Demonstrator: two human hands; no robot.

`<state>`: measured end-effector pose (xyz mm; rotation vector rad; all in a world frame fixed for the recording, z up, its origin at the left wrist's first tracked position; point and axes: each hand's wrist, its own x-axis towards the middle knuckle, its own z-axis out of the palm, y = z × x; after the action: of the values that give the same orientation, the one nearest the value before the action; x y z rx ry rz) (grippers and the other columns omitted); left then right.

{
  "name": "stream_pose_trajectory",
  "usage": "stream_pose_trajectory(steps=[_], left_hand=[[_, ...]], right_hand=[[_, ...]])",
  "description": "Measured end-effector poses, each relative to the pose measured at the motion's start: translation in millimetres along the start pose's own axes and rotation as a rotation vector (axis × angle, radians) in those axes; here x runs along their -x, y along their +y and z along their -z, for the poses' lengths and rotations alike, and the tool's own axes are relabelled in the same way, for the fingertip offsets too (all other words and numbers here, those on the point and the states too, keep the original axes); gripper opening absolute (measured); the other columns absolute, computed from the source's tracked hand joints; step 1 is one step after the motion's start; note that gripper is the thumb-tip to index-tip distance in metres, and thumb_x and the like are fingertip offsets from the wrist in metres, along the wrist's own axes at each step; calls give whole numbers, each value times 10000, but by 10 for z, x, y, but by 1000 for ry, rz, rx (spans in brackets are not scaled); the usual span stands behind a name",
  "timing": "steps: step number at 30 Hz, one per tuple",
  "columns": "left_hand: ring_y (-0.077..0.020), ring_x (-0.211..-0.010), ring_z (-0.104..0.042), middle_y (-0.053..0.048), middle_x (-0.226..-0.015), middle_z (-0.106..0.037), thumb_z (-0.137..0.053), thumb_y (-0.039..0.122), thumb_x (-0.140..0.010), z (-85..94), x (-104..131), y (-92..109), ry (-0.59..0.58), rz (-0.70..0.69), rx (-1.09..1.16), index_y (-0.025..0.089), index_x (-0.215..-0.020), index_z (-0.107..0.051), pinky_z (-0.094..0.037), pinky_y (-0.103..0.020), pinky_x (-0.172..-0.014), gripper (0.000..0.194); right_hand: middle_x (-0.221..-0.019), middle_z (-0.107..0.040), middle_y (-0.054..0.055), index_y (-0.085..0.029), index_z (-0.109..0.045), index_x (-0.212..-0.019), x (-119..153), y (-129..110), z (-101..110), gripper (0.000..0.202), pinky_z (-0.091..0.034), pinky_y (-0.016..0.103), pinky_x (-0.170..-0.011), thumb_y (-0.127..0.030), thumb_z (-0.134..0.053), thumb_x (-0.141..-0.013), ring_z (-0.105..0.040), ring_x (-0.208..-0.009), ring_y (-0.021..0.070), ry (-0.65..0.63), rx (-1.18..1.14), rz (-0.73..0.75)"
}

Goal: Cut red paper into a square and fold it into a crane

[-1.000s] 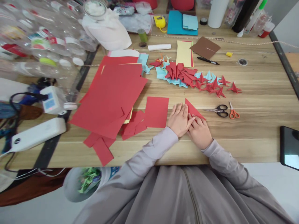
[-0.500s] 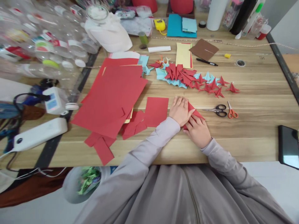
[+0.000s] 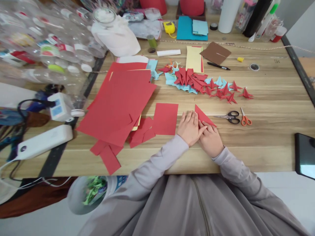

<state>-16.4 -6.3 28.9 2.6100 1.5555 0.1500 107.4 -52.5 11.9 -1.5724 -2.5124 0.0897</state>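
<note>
- Left hand: laid palm down, fingers extended and close together, thumb spread across the right fingers; nothing is seen grasped.
- Right hand: laid palm down, fingers loosely bent over the paper; partly covered, so whether any edge is pinched cannot be told.
- Folded red paper triangle: placed beneath the right fingers, beside the left fingertips; matt, flat, straight-edged, its lower part hidden.
- Red rectangular paper sheet: laid flat, just beside the left hand; smooth, uncreased.
- Overlapping pile of large red paper sheets: set farther left, edges fanned.
- Sharp-pointed folded figures of red and light-blue paper: clustered beyond the hands.
- Black-handled metal scissors: laid near the triangle.
- Pale wooden tabletop: streaked with brown grain.
</note>
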Motion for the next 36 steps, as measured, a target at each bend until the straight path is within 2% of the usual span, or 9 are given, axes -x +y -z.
stream_pose_trajectory(steps=[3,8,12,16,20,24,31,36], left_hand=[[-313,-1328,-334,-240,-1357,-460,-243,460,-914,-5,-154,-19,-14,21,-8,-59,-1317,-412,-165,-482,-1115,678],[-312,-1312,-351,-234,-1351,-469,-217,490,-913,-34,-382,-67,13,28,-42,-63,-1320,-408,-131,-474,-1125,713],[-307,-1300,-363,-223,-1329,-497,-204,496,-919,-49,-430,-114,33,4,-39,-59,-1314,-417,-107,-492,-1128,714],[-314,-1311,-349,-224,-1342,-484,-218,480,-924,-28,-278,-114,9,-13,-24,-59,-1319,-407,-137,-512,-1116,695],[-309,-1285,-391,-213,-1310,-521,-256,468,-923,14,-13,-61,15,-47,-5,-25,-1283,-470,-166,-506,-1111,647],[-308,-1254,-432,-202,-1292,-542,-266,474,-922,45,198,-1,15,-57,19,-15,-1268,-494,-193,-496,-1110,641],[-302,-1248,-444,-196,-1279,-555,-291,425,-927,42,349,41,40,-62,43,0,-1263,-507,-210,-498,-1109,583],[-313,-1275,-410,-207,-1313,-521,-342,364,-917,-3,414,51,32,-104,23,-16,-1273,-489,-180,-513,-1119,541]], right_hand=[[-1366,-491,155,-107,-574,-1230,-3,2,10,415,-345,446,-954,-323,-509,-882,-433,-1183,314,-3,20,4],[-1265,-578,138,-140,-633,-1140,-13,-4,40,379,-331,440,-980,-374,-559,-851,-413,-1211,315,-19,-1,0],[-1263,-578,129,-150,-626,-1140,-18,-2,47,367,-326,441,-988,-365,-565,-849,-407,-1222,300,-23,-12,-17],[-1317,-540,139,-131,-607,-1175,-9,7,14,409,-335,444,-974,-368,-568,-845,-416,-1203,308,-6,1,2],[-1393,-469,120,-134,-581,-1219,-1,9,-14,377,-329,445,-974,-289,-498,-886,-408,-1217,298,6,-12,-13],[-1419,-443,86,-178,-470,-1334,-7,17,3,442,-313,436,-988,-213,-454,-894,-382,-1253,275,-21,-54,-32],[-1437,-419,79,-136,-431,-1360,-10,88,66,462,-325,392,-978,-200,-406,-902,-370,-1258,243,-98,-59,-37],[-1390,-472,101,-154,-456,-1343,-122,144,142,453,-383,387,-873,-213,-410,-896,-432,-1152,257,-154,1,-55]])
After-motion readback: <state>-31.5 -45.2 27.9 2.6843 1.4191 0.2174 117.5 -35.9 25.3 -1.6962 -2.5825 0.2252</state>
